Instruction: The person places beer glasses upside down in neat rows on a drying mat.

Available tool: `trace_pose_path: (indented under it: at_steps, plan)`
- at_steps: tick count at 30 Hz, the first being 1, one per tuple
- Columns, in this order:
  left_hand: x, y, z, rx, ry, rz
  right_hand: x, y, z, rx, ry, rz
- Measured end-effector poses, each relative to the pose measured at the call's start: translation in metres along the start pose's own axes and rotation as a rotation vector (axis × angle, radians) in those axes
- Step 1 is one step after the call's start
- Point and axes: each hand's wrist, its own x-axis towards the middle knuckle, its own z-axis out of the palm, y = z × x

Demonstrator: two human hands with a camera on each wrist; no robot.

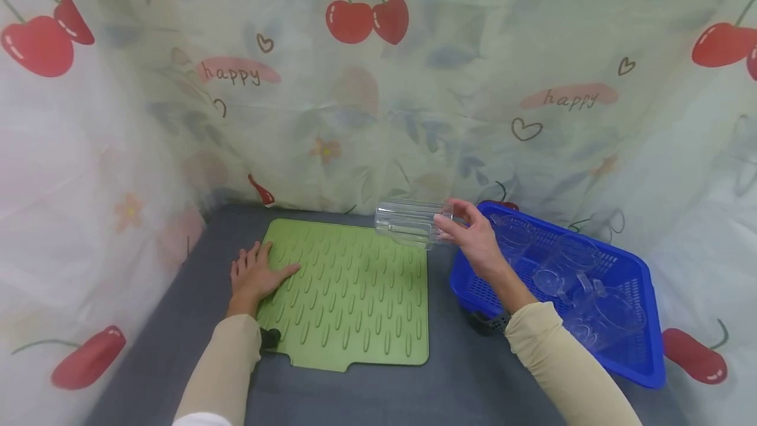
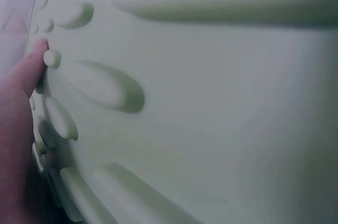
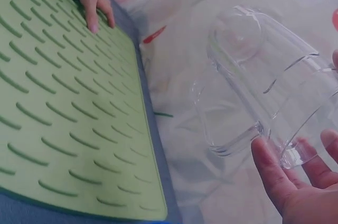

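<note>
My right hand (image 1: 478,242) grips a clear mug (image 1: 405,219) by one end, holding it sideways above the far right corner of a green drying mat (image 1: 355,301). In the right wrist view the mug's handle (image 3: 219,147) sticks out to the left, and my thumb and fingers are curled about its near end. My left hand (image 1: 257,275) rests with spread fingers on the mat's left edge. Up close in the left wrist view, raised oval ridges (image 2: 108,86) cover the mat, with part of my left hand beside them.
A blue plastic basket (image 1: 649,321) stands right of the mat, holding several clear mugs (image 1: 609,317). Both lie on a dark grey tabletop (image 1: 408,393). A cherry-printed curtain (image 1: 432,84) encloses the back and sides.
</note>
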Motion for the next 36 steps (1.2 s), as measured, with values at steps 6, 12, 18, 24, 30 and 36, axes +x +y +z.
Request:
trace_pose_path:
  at_steps: [6, 12, 18, 24, 30, 36]
  plan:
    - [0.001, -0.001, -0.002, -0.001, 0.008, 0.005, 0.010, 0.005, 0.020, 0.068, 0.002, -0.010]
    - [0.002, -0.004, -0.001, 0.004, 0.007, 0.001, 0.020, 0.008, 0.042, 0.121, 0.007, -0.019]
    - [0.005, -0.005, 0.000, 0.004, 0.031, 0.008, 0.028, 0.011, 0.059, 0.102, 0.017, -0.020]
    - [0.004, 0.001, -0.002, -0.011, 0.030, 0.014, 0.032, 0.018, 0.072, 0.095, 0.026, -0.014]
    - [0.002, 0.002, 0.000, 0.002, 0.020, 0.009, 0.035, 0.025, 0.084, 0.071, -0.017, -0.008]
    - [0.001, 0.000, 0.004, 0.000, 0.019, 0.011, 0.035, 0.029, 0.096, 0.038, -0.041, 0.002]
